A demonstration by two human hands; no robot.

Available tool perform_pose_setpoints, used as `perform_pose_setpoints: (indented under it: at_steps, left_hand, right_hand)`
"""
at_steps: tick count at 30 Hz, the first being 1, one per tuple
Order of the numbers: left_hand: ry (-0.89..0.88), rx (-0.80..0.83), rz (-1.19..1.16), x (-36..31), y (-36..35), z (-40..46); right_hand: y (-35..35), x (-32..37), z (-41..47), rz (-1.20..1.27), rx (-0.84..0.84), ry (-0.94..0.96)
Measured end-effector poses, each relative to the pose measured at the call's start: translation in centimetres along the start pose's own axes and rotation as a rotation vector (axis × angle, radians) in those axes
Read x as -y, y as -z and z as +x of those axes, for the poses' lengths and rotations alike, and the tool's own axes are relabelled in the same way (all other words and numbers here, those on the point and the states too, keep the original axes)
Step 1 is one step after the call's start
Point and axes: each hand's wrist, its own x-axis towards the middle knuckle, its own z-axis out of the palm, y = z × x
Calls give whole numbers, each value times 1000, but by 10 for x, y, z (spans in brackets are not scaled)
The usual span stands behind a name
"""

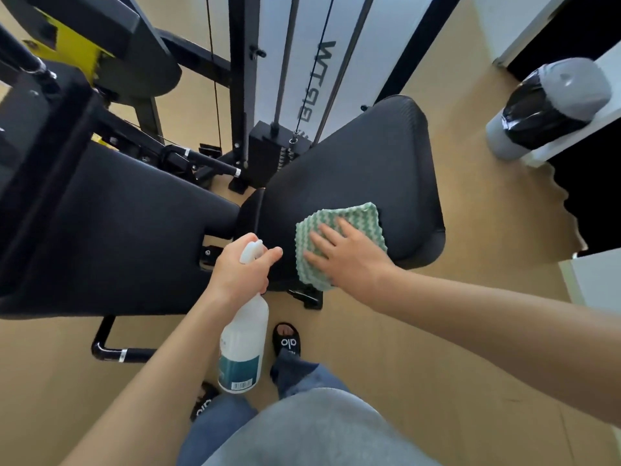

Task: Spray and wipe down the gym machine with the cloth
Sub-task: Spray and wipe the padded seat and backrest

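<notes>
Pressing flat with straight fingers, right hand (349, 260) on the green cloth (339, 243) at the near edge of the black seat pad (363, 163): soft, light, likely best steered under a flat palm. Left hand (240, 274) curled round the spray bottle (243, 344) neck, just left of the pad. Textured, grippy-looking vinyl; tan floor (437, 331) around, grey bin (547, 105) beyond its far right.

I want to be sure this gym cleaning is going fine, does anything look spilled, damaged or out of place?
Nothing stands out. The right hand presses the green cloth flat on the black seat pad, and the left hand holds the spray bottle upright beside it. No puddle or tear shows on the pads or floor.
</notes>
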Motion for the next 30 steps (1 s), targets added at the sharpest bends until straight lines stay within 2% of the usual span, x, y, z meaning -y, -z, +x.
perform_pose_setpoints:
  at_steps: [4,6,10,15,18,21,23,27,30]
  left_hand:
    - [-45,46,34,-12,-7,-3]
    - [-71,61,38,-19,-9,-4]
    - [-80,16,47,-31,-7,0]
    - [-40,-43,11,-36,-5,11]
    - [-1,-81,4,-37,-4,18]
    - [46,-134,-29,-36,-6,25]
    - [66,-168,-31,-36,-9,30]
    - [85,-216,-42,-40,-16,44]
    - [69,-220,-31,-50,-24,56]
  right_hand:
    - [-17,-45,-69,-4,-232,-78]
    - [-20,-57,-85,-27,-287,-89]
    - [-12,-52,-67,-16,-151,-55]
    - [0,-17,1,-6,58,85]
    - [1,-11,44,148,105,202]
    - [3,-41,77,299,84,323]
    - [4,-82,101,317,93,292]
    - [1,-174,137,281,87,104]
    - [3,-212,134,339,77,-44]
